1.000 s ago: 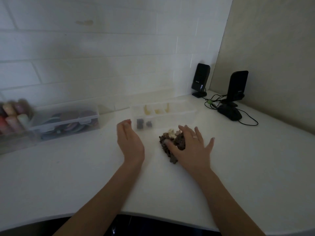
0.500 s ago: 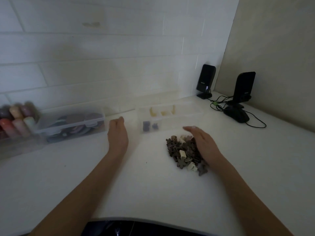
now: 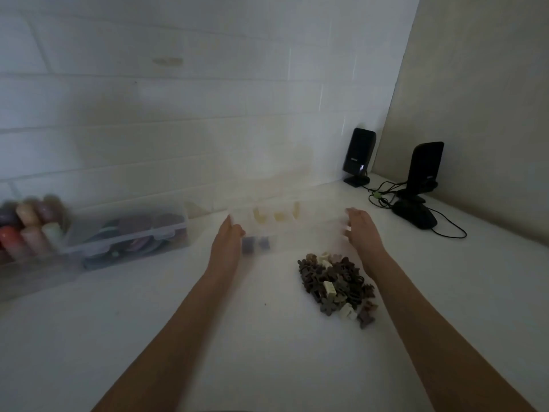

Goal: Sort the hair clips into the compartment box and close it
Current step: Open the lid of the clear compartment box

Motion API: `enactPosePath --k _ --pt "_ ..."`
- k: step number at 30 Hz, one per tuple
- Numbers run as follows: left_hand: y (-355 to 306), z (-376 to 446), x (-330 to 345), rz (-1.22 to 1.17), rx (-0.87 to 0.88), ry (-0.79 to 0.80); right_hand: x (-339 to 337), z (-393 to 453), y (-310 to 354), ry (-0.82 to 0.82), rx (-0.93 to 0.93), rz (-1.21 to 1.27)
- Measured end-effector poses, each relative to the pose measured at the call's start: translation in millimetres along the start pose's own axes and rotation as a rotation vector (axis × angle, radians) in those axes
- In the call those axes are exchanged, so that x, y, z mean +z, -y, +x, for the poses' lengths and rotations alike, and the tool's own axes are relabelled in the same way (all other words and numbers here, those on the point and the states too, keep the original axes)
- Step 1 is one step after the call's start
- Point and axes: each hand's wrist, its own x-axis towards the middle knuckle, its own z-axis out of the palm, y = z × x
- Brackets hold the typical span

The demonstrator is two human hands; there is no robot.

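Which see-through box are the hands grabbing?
The compartment box in the middle, with the left hand and right hand at its ends. The other clear box, farther left, goes untouched.

Bare surface [image 3: 243,337] lies open at 6 o'clock of the compartment box [image 3: 285,230]. Obstacles: hair clips [image 3: 335,283] at 5 o'clock, storage bin [image 3: 127,236] at 9 o'clock, speakers [image 3: 358,156] and cables at 2 o'clock.

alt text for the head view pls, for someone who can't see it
Two bare hands, left and right, reach to either end of a clear compartment box on a white counter. A pile of brown and cream hair clips lies just in front of the box, beside the right forearm.
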Motion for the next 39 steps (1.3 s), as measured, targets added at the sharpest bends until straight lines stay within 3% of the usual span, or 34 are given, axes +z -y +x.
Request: enactPosePath --k 3,6,9,18,25,28,32,37,39 --pt "42 20 -23 0.002 0.025 0.02 8 -9 2 -0.005 -0.028 0.043" --pt "26 -10 -36 -0.008 0.046 -0.018 11 -24 4 -0.011 -0.061 0.051" --pt "-4 -48 -44 -0.139 0.039 -0.065 13 -38 9 0.01 -0.136 0.051" --pt "-11 -74 -79 -0.571 -0.104 -0.095 16 -81 17 0.095 -0.357 -0.201" --pt "3 -56 -96 -0.51 -0.021 -0.259 14 -81 6 0.273 -0.437 -0.463" --pt "-3 -59 -95 -0.463 0.068 -0.301 3 -73 -3 0.242 -0.385 -0.683" --pt "-2 -58 -90 -0.441 0.157 -0.325 3 -73 -8 0.396 -0.329 -0.946" --pt "5 -49 -84 -0.335 0.232 -0.306 3 -86 -3 0.479 -0.481 -0.82" --pt "6 -46 -81 -0.282 0.239 -0.288 -5 -88 -2 0.369 -0.539 -0.648"
